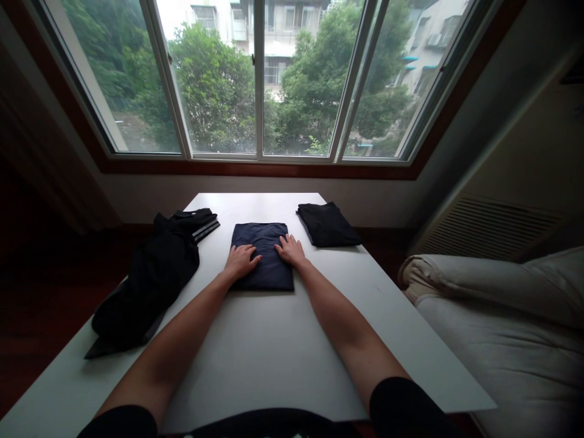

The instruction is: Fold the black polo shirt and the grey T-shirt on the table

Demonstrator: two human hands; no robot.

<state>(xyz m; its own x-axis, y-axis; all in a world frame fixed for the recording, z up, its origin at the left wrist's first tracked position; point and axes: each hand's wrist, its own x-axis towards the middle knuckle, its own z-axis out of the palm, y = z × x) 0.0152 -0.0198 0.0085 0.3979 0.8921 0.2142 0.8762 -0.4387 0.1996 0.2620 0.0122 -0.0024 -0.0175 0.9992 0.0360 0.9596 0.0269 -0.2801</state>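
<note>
A dark navy cloth (267, 267), folded into a rough rectangle, lies flat in the middle of the white table (260, 359). My left hand (243, 262) rests on its left side, palm down with the fingers apart. On the right side of the same cloth lies my right hand (290, 250), its fingers spread near the upper right edge. Neither hand grips anything. The cloth's surface shows slight creases between the hands.
A loose heap of black clothing (155, 274) with a striped part covers the table's left edge. Folded black cloth (327, 224) sits at the back right. Beyond the right edge stands a pale sofa (497, 304); a window (260, 164) is behind the table.
</note>
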